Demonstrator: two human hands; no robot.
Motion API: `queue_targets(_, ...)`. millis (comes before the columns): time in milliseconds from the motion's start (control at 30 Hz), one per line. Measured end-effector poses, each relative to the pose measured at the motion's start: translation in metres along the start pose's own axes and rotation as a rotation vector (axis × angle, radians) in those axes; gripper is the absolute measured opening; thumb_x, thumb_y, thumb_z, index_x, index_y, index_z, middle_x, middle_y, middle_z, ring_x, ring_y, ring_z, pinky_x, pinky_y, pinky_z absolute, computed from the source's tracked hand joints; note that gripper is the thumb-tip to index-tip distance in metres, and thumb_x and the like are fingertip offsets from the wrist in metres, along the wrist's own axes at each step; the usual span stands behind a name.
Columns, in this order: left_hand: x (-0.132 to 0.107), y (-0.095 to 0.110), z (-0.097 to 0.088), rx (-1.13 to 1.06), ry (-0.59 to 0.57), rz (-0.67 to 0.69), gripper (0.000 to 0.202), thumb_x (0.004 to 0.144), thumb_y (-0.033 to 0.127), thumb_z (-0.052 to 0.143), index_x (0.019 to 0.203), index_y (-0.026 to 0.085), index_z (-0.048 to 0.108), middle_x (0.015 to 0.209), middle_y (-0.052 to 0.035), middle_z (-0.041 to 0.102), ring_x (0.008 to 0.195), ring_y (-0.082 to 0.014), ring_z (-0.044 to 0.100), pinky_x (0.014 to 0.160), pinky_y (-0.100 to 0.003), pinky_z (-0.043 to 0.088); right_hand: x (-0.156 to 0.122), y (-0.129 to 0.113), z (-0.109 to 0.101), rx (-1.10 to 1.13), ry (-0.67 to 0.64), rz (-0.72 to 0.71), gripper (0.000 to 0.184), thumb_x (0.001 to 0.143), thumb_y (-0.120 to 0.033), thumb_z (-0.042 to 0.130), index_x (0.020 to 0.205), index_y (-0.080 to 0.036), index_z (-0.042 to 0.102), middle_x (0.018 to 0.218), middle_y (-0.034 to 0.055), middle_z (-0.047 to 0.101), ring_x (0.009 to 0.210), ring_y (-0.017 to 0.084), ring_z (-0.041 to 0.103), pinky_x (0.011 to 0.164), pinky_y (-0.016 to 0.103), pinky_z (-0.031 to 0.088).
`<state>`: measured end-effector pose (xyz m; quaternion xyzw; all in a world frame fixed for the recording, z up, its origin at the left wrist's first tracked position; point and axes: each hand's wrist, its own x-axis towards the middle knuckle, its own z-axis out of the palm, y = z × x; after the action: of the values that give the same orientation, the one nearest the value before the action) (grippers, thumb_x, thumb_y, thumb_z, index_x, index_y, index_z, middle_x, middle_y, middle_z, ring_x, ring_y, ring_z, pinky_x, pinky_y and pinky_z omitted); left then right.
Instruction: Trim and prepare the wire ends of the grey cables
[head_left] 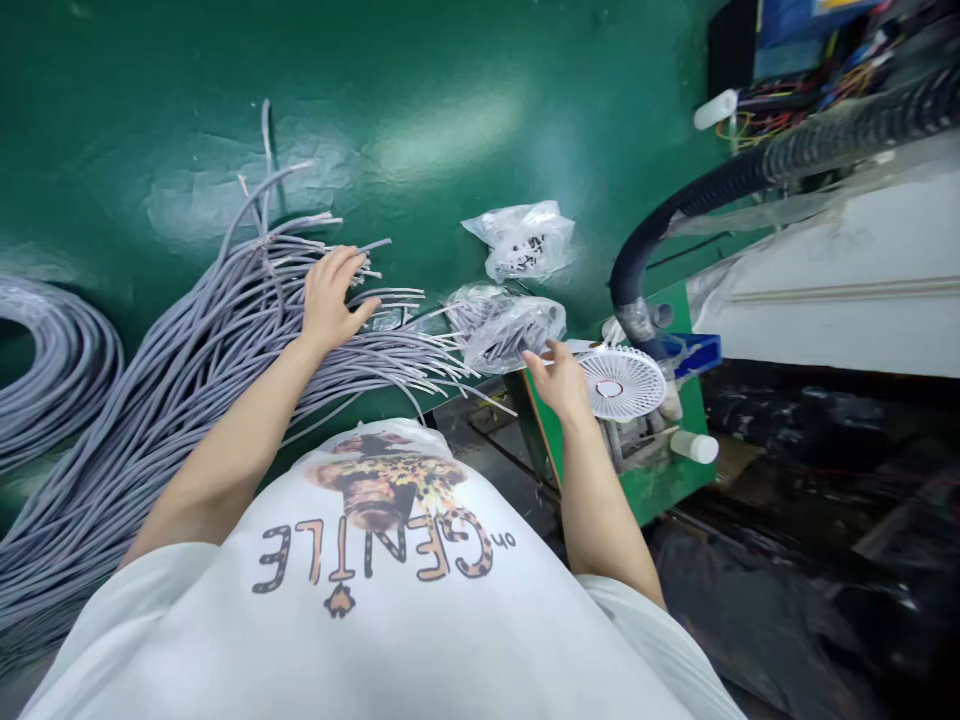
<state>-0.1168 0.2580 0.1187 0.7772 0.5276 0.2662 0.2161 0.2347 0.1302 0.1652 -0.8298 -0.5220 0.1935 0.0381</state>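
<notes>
The left hand (330,295) lies open, fingers spread, on smooth grey cables (225,350) fanned across the green table (450,120). The right hand (561,378), loosely open, touches a crinkled clear bag (510,330) beside a round white fan (621,383).

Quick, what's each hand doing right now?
Left hand: open, resting on grey cables.
Right hand: open, at the plastic bag, holding nothing.

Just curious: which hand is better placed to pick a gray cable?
Probably the left hand: it rests on the cables, while the right hand is beside the bag, away from them.
</notes>
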Motion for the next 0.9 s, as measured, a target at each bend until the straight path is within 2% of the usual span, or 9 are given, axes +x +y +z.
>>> queue_targets(67,-0.017,-0.003,-0.020,-0.006,0.110,-0.065,0.039,0.086,0.043,0.053,0.118,0.020,0.057,0.125,-0.0112,0.060,0.121,-0.0257,0.051,0.104,-0.042,0.036,0.007,-0.007,-0.009,-0.058,0.045,-0.068,0.049,0.082,-0.046,0.050,0.110,-0.008,0.061,0.100,0.0210,0.068,0.086,0.031,0.064,0.077,0.041,0.047)
queue_targets(133,-0.037,-0.008,-0.036,-0.003,0.163,-0.141,0.030,0.091,0.040,0.045,0.106,0.020,0.062,0.106,-0.0093,0.067,0.105,-0.0226,0.059,0.095,-0.038,0.042,0.009,-0.020,-0.022,-0.036,0.064,-0.155,0.042,0.085,-0.042,0.049,0.108,-0.011,0.064,0.097,0.0180,0.070,0.086,0.030,0.066,0.079,0.041,0.049)
queue_targets(233,-0.065,-0.011,-0.045,0.073,0.076,-0.206,0.028,0.091,0.038,0.044,0.097,0.018,0.064,0.096,-0.0085,0.068,0.095,-0.0231,0.060,0.090,-0.039,0.043,0.012,-0.059,-0.031,0.087,0.040,-0.385,0.032,0.088,-0.035,0.045,0.101,-0.016,0.068,0.097,0.0117,0.072,0.088,0.025,0.068,0.083,0.036,0.049)
queue_targets(367,-0.088,-0.005,-0.036,0.289,-0.116,-0.253,0.030,0.090,0.037,0.048,0.106,0.018,0.065,0.109,-0.0118,0.067,0.105,-0.0298,0.055,0.090,-0.046,0.037,0.021,-0.136,-0.008,0.161,-0.152,-0.750,0.030,0.090,-0.026,0.043,0.102,-0.017,0.069,0.104,0.0086,0.072,0.097,0.021,0.066,0.088,0.031,0.047)
queue_targets(467,-0.100,0.001,-0.030,0.358,-0.162,-0.262,0.034,0.092,0.037,0.044,0.110,0.018,0.065,0.111,-0.0121,0.067,0.107,-0.0311,0.053,0.089,-0.047,0.034,0.029,-0.191,0.021,0.111,-0.302,-0.884,0.031,0.089,-0.019,0.042,0.103,-0.017,0.070,0.105,0.0065,0.072,0.100,0.020,0.065,0.088,0.029,0.045)
queue_targets(567,-0.108,0.004,-0.032,0.347,-0.176,-0.281,0.036,0.094,0.038,0.040,0.108,0.018,0.066,0.106,-0.0111,0.069,0.103,-0.0296,0.054,0.087,-0.047,0.034,0.035,-0.229,0.050,-0.010,-0.413,-0.932,0.033,0.086,-0.013,0.043,0.102,-0.018,0.072,0.106,0.0056,0.072,0.103,0.021,0.065,0.088,0.028,0.044)
queue_targets(700,-0.115,0.004,-0.037,0.321,-0.171,-0.286,0.037,0.095,0.037,0.039,0.108,0.018,0.067,0.108,-0.0102,0.069,0.102,-0.0283,0.054,0.086,-0.045,0.034,0.038,-0.254,0.079,-0.123,-0.452,-0.926,0.034,0.085,-0.014,0.046,0.109,-0.017,0.070,0.108,0.0091,0.072,0.104,0.024,0.065,0.086,0.030,0.044)
queue_targets(800,-0.116,-0.001,-0.038,0.301,-0.165,-0.295,0.035,0.094,0.037,0.040,0.108,0.019,0.067,0.108,-0.0097,0.069,0.102,-0.0277,0.054,0.087,-0.045,0.034,0.035,-0.261,0.087,-0.149,-0.416,-0.891,0.036,0.085,-0.016,0.047,0.116,-0.017,0.066,0.110,0.0110,0.071,0.103,0.025,0.064,0.084,0.031,0.044)
queue_targets(900,-0.115,-0.006,-0.039,0.253,-0.168,-0.301,0.034,0.093,0.037,0.042,0.107,0.020,0.068,0.107,-0.0092,0.069,0.102,-0.0270,0.055,0.087,-0.044,0.034,0.031,-0.266,0.087,-0.093,-0.377,-0.905,0.030,0.086,-0.018,0.046,0.106,-0.018,0.069,0.105,0.0093,0.072,0.097,0.024,0.065,0.080,0.030,0.043)
